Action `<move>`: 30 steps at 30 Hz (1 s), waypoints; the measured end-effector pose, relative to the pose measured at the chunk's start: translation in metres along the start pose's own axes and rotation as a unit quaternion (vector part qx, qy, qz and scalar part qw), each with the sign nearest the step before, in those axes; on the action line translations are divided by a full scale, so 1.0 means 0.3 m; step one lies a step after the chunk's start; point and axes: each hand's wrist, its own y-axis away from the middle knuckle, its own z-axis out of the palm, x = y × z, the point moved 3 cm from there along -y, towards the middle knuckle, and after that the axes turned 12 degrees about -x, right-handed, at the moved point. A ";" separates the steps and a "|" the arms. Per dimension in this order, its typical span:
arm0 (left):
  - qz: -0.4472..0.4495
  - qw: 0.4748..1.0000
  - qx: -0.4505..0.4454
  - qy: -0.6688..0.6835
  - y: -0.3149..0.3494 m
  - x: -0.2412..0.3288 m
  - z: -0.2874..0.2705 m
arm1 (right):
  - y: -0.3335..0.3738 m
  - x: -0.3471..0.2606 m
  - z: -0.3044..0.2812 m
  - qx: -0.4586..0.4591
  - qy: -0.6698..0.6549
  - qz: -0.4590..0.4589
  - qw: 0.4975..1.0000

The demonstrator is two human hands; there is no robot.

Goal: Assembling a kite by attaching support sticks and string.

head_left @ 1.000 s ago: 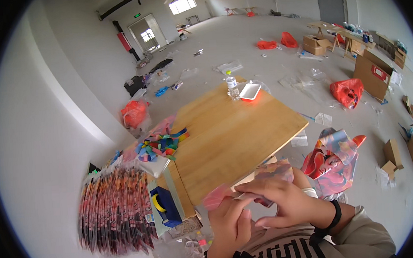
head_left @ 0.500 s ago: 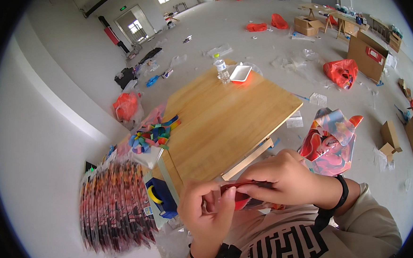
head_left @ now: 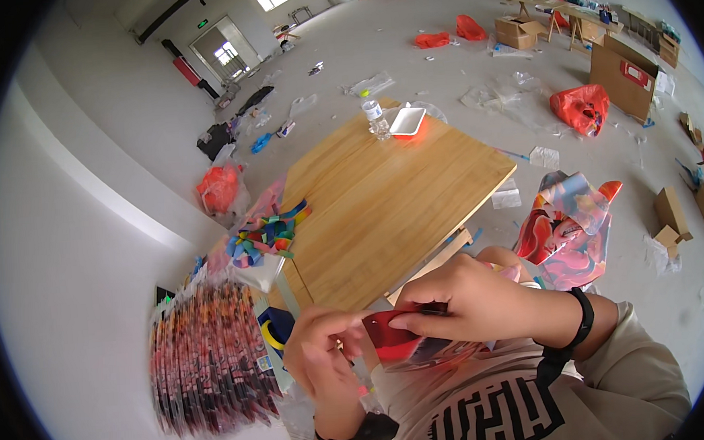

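Observation:
Close to my body, a red and dark printed sheet or bag (head_left: 393, 340), glossy and bent, is pinched between the thumb and fingers of my right hand (head_left: 474, 297). Its lower part hangs in front of my shirt. My left hand (head_left: 324, 355) is beside the sheet's left edge, its fingers loosely bent and apart, slightly blurred. Nothing shows in that hand; whether a fingertip still touches the edge is hard to see. Beyond both hands is a wooden table (head_left: 391, 201).
Colourful ribbon strips (head_left: 268, 235) lie at the table's left, above a blue box with a yellow handle (head_left: 275, 331). Many printed bags (head_left: 211, 358) hang at left. A bottle (head_left: 376, 119) and a white tray (head_left: 407, 121) stand far back. A printed bag (head_left: 570, 227) is at right.
My left hand has drawn back to the left from the sheet, its thumb and fingers parting. More of the red surface shows, still in my right hand. The view has shifted slightly.

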 end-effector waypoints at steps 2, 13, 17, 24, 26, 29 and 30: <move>-0.082 0.996 -0.023 0.022 -0.011 0.003 -0.027 | 0.002 0.000 -0.001 0.003 0.001 -0.010 1.000; -0.256 0.957 -0.137 -0.006 -0.054 0.043 -0.099 | -0.012 -0.001 0.012 -0.017 0.006 -0.020 1.000; -0.240 0.958 -0.153 -0.041 -0.064 0.063 -0.095 | -0.012 0.005 0.019 -0.014 0.001 -0.023 1.000; -0.213 0.953 -0.194 -0.097 -0.087 0.100 -0.085 | -0.012 0.018 0.032 -0.009 -0.009 -0.040 0.999; -0.228 0.951 -0.191 -0.090 -0.093 0.114 -0.081 | -0.012 0.017 0.033 -0.023 -0.010 -0.032 0.999; -0.248 0.945 -0.193 -0.093 -0.105 0.117 -0.079 | -0.012 0.018 0.036 -0.015 0.006 -0.042 0.999; -0.254 0.941 -0.197 -0.104 -0.108 0.117 -0.079 | -0.010 0.017 0.037 -0.014 0.006 -0.042 0.999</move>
